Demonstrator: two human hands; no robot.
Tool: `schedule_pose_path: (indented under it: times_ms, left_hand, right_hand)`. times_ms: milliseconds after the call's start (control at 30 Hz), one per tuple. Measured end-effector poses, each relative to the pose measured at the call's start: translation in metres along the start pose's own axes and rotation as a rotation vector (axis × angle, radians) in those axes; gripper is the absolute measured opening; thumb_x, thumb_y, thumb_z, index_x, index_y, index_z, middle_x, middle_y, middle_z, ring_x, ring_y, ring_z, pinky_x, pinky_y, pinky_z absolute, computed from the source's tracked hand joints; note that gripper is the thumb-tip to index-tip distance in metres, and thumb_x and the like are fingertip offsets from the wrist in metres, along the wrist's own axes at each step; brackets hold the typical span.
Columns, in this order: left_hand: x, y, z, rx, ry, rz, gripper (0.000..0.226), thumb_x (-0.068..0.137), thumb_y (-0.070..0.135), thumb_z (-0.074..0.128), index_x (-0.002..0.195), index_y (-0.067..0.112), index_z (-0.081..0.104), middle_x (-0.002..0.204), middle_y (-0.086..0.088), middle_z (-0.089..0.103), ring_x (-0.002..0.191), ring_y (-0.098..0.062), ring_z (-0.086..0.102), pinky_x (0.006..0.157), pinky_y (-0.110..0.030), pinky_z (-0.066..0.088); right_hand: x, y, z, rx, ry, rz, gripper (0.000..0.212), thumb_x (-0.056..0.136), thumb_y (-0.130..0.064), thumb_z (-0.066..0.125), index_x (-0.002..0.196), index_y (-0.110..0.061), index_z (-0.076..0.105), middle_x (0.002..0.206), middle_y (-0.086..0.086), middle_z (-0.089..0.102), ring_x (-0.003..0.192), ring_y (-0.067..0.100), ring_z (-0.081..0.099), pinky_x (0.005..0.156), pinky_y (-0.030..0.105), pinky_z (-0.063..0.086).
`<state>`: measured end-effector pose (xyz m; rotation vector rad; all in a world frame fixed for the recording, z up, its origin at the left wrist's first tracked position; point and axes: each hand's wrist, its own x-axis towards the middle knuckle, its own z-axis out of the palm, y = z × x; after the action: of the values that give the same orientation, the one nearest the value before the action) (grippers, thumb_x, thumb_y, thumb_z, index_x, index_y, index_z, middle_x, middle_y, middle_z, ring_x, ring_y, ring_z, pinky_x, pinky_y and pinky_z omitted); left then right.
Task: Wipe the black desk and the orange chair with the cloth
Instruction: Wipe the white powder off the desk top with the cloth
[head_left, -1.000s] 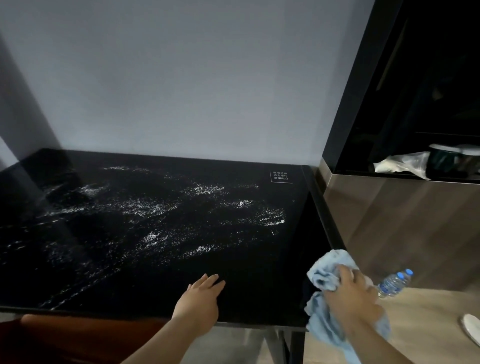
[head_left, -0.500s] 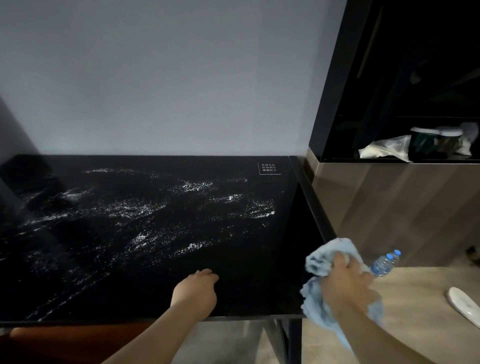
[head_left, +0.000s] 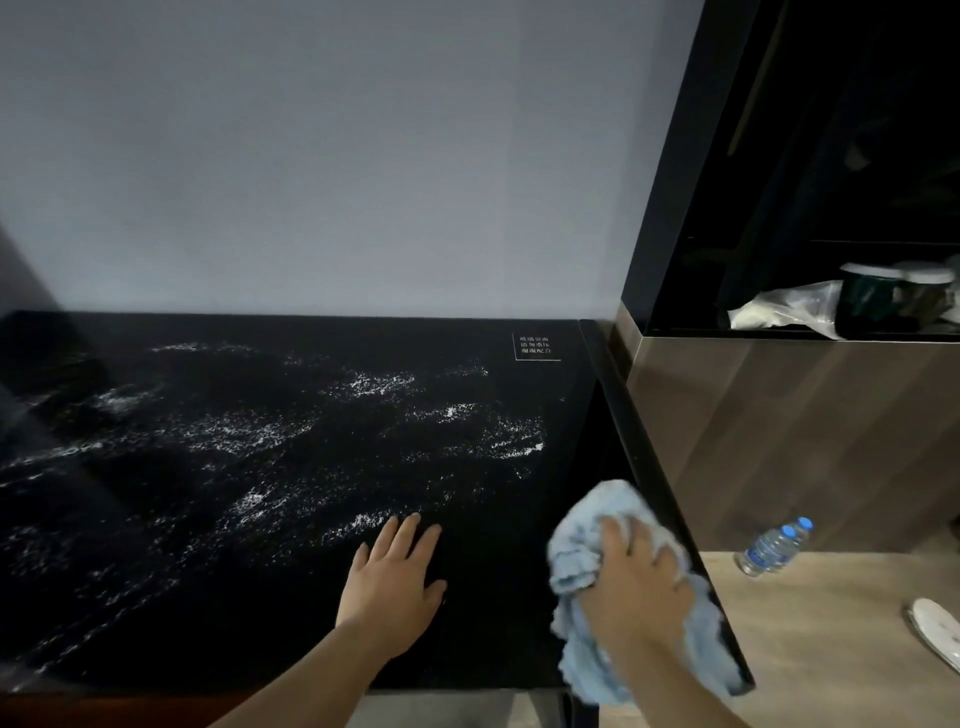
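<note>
Light-blue cloth (head_left: 597, 551) was bunched under the right hand (head_left: 636, 587), fingers curled round it at the black tabletop (head_left: 260, 467) near-right corner, while the left hand (head_left: 392, 582) lay flat just left, fingers straight, probably bracing for wiping.

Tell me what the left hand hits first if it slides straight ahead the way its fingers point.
Probably only the white streaks on the desk just past the left hand; beyond them the way looks free to the wall.
</note>
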<state>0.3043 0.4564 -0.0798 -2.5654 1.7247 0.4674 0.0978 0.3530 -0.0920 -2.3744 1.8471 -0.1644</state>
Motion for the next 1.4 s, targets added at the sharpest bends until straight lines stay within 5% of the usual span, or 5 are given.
schedule_pose_path:
  times_ms: [433, 667, 833, 1000, 1400]
  left_hand:
    - [0.103, 0.022, -0.031, 0.027, -0.035, -0.119, 0.086, 0.090, 0.062, 0.041, 0.151, 0.026, -0.007, 0.159, 0.003, -0.011, 0.146, -0.021, -0.011, 0.118, -0.048, 0.002]
    - [0.137, 0.033, -0.033, 0.013, -0.070, -0.178, 0.100, 0.081, 0.069, 0.049, 0.150, 0.027, -0.010, 0.159, 0.003, -0.014, 0.146, -0.021, -0.014, 0.117, -0.052, 0.000]
    - [0.144, 0.032, -0.036, 0.015, -0.082, -0.216, 0.109, 0.075, 0.072, 0.054, 0.150, 0.026, -0.010, 0.159, 0.002, -0.013, 0.146, -0.022, -0.014, 0.116, -0.054, 0.002]
    - [0.151, 0.029, -0.041, -0.005, -0.102, -0.235, 0.112, 0.073, 0.069, 0.059, 0.150, 0.026, -0.010, 0.159, 0.001, -0.014, 0.146, -0.023, -0.013, 0.116, -0.055, 0.005]
    - [0.162, 0.009, -0.047, -0.039, -0.132, -0.219, 0.110, 0.074, 0.067, 0.059, 0.151, 0.025, -0.008, 0.159, 0.003, -0.013, 0.146, -0.021, -0.012, 0.116, -0.054, 0.006]
  right_hand:
    - [0.150, 0.076, -0.014, 0.137, 0.045, 0.296, 0.042, 0.091, -0.028, 0.046, 0.131, -0.018, 0.037, 0.134, 0.012, 0.044, 0.120, 0.034, 0.045, 0.097, 0.039, 0.039]
    - [0.160, 0.055, -0.005, -0.105, 0.047, -0.569, 0.070, 0.067, -0.045, 0.069, 0.130, -0.039, 0.038, 0.141, -0.009, 0.042, 0.122, 0.029, 0.048, 0.095, 0.045, 0.043]
    - [0.192, 0.065, -0.015, 0.135, 0.014, 0.069, 0.050, 0.091, -0.028, 0.046, 0.138, -0.026, 0.029, 0.138, 0.006, 0.040, 0.116, 0.030, 0.044, 0.095, 0.039, 0.040]
    - [0.155, 0.026, -0.001, 0.079, 0.061, -0.777, 0.042, 0.062, -0.047, 0.053, 0.104, -0.043, 0.048, 0.108, -0.016, 0.062, 0.088, 0.014, 0.065, 0.069, 0.032, 0.054]
    - [0.168, -0.007, -0.005, 0.154, 0.054, -0.851, 0.041, 0.075, -0.039, 0.058, 0.115, -0.039, 0.051, 0.118, -0.018, 0.055, 0.103, 0.010, 0.058, 0.089, 0.029, 0.046]
